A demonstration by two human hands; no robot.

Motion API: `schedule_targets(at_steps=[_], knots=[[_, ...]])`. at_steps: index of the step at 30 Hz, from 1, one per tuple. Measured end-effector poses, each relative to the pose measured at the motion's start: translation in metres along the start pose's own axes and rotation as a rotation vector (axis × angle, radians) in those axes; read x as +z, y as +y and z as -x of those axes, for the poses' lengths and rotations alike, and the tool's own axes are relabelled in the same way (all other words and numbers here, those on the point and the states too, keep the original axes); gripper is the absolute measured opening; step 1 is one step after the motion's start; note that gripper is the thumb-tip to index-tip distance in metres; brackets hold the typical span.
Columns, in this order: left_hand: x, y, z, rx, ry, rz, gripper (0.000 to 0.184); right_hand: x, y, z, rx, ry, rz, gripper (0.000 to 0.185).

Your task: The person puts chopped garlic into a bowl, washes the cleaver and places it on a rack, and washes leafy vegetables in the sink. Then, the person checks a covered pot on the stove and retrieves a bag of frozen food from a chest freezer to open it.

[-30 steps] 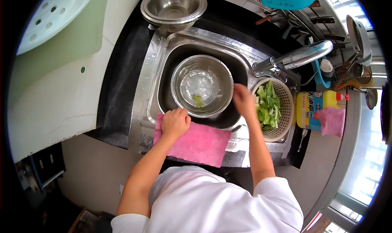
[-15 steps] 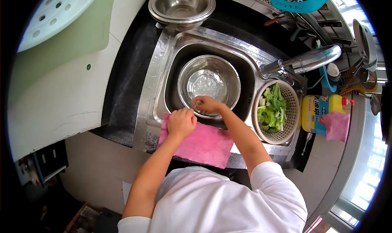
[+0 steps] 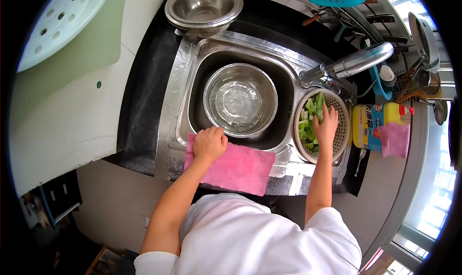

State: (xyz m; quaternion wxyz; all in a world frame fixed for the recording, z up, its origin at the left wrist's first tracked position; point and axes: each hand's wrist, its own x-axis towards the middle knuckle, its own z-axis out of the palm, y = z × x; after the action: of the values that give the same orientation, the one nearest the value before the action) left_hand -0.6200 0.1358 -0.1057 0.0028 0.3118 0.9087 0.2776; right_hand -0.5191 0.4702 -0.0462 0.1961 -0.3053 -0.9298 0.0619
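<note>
Head camera view: a person's right hand [image 3: 327, 125], fingers parted, dips into a pale perforated colander [image 3: 343, 135], where leafy greens [image 3: 308, 131] lie beneath and just left of the fingertips; whether a leaf is pinched cannot be told. The left hand [image 3: 211, 144], fingers curled, rests at a corner of a pink cloth [image 3: 236, 169], beside a metal bowl [image 3: 269, 92] of water [image 3: 238, 101] in the sink [image 3: 287, 101]; its grip is hidden.

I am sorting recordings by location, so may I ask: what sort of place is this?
Most likely a kitchen: there is a metal sink with a faucet, a colander holding leafy greens, and stacked metal bowls on the counter.
</note>
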Motion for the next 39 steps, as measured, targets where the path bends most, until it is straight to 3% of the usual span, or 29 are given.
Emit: schedule_targets(at_steps=[1, 4, 5, 7, 9, 12, 15, 18, 20, 22, 24, 25, 26, 28, 30, 32, 35, 36, 38, 39], knots=[[0.000, -0.001, 0.000, -0.001, 0.007, 0.002, 0.008, 0.005, -0.001, 0.002, -0.178, 0.083, 0.383, 0.038], [-0.002, 0.000, -0.001, -0.003, -0.001, 0.013, 0.008, 0.017, -0.062, 0.003, -0.197, -0.021, -0.242, 0.029], [-0.001, 0.000, -0.001, -0.003, -0.006, 0.009, 0.008, 0.035, -0.076, 0.007, -0.250, -0.157, -0.355, 0.027], [0.000, -0.001, -0.001, -0.007, -0.002, 0.014, 0.008, 0.090, -0.095, 0.020, -0.451, -0.385, -0.392, 0.029], [0.001, -0.002, 0.000, 0.002, 0.011, 0.002, 0.009, 0.138, -0.119, 0.040, -0.550, -0.432, -0.186, 0.029], [0.002, -0.002, -0.001, 0.007, 0.035, -0.004, 0.009, 0.197, -0.137, 0.057, -0.669, -0.452, -0.146, 0.028], [0.000, -0.002, 0.000, 0.003, 0.022, -0.005, 0.008, 0.195, -0.146, 0.050, -0.618, -0.574, 0.049, 0.025], [0.000, 0.000, 0.002, -0.010, 0.012, 0.003, 0.006, 0.217, -0.124, 0.056, -0.258, -0.484, 0.105, 0.023], [0.000, -0.002, -0.001, -0.015, -0.008, -0.002, 0.006, 0.215, -0.128, 0.069, -0.296, -0.541, 0.248, 0.023], [0.001, -0.002, -0.001, -0.002, 0.017, -0.005, 0.008, 0.214, -0.131, 0.062, -0.668, -0.695, -0.054, 0.024], [0.001, -0.001, -0.001, 0.007, 0.032, -0.007, 0.009, 0.201, -0.125, 0.044, -0.640, -0.679, -0.089, 0.022], [0.000, -0.001, 0.000, -0.001, 0.022, -0.003, 0.010, 0.208, -0.126, 0.049, -0.347, -0.514, -0.114, 0.020], [-0.001, -0.001, -0.001, -0.004, 0.013, -0.001, 0.010, 0.211, -0.122, 0.048, -0.341, -0.512, -0.116, 0.020], [-0.001, -0.002, -0.002, 0.002, 0.013, -0.005, 0.010, 0.206, -0.113, 0.043, -0.563, -0.784, -0.253, 0.020], [0.001, -0.001, -0.001, -0.002, 0.023, -0.001, 0.010, 0.176, -0.116, 0.038, -0.552, -0.696, -0.322, 0.023], [0.002, -0.001, 0.000, -0.011, 0.022, 0.000, 0.010, 0.151, -0.111, 0.028, -0.364, -0.097, -0.319, 0.035], [0.000, 0.000, 0.000, -0.008, 0.019, -0.013, 0.010, 0.142, -0.099, 0.033, -0.073, 0.100, -0.157, 0.057], [0.000, 0.000, 0.000, 0.001, 0.026, -0.012, 0.010, 0.153, -0.087, 0.037, -0.072, 0.111, -0.156, 0.057], [0.000, 0.000, 0.000, -0.006, 0.023, -0.021, 0.010, 0.163, -0.072, 0.037, 0.495, -0.334, -0.377, 0.045], [0.000, 0.000, 0.001, 0.002, 0.031, -0.020, 0.010, 0.164, -0.065, 0.039, 0.493, -0.324, -0.379, 0.045]])
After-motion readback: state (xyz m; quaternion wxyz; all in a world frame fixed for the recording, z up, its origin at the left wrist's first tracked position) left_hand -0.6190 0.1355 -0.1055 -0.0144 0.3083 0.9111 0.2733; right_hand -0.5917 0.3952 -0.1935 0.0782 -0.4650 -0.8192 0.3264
